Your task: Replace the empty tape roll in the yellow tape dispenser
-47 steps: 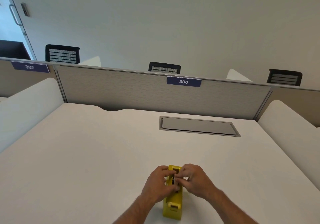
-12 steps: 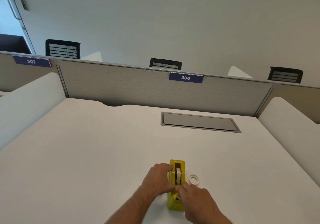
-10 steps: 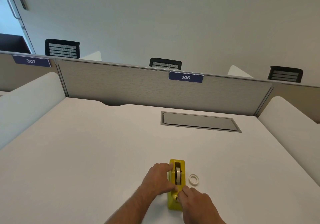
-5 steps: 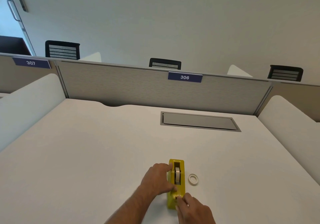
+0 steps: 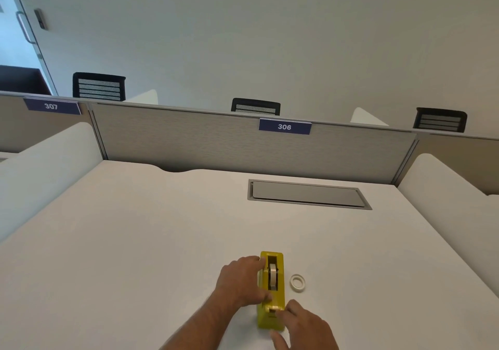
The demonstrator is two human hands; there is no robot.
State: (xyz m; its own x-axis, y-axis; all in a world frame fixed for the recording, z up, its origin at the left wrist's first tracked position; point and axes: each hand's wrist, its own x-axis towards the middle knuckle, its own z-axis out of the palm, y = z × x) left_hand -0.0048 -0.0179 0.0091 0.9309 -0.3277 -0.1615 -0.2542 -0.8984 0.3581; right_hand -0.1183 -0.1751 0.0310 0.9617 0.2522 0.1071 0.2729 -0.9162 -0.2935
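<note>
The yellow tape dispenser [image 5: 279, 298] stands on the white desk [image 5: 135, 241] near its front edge, long axis pointing away from me. A pale roll of tape [image 5: 273, 276] sits upright in its slot. My left hand [image 5: 241, 282] grips the dispenser's left side. My right hand [image 5: 305, 328] is at the near cutter end, fingertips touching it; whether tape is pinched there is too small to tell. A small white ring, the empty tape core [image 5: 297, 281], lies flat on the desk just right of the dispenser.
A grey cable flap [image 5: 307, 194] is set into the desk further back. A grey partition [image 5: 216, 144] with the label 306 closes the far edge. White side dividers [image 5: 445, 187] flank the desk. Black chair backs [image 5: 98, 85] show behind the partition.
My right hand has slid from beside the roll toward me, down to the dispenser's cutter end. My left hand has kept its hold on the dispenser's side.
</note>
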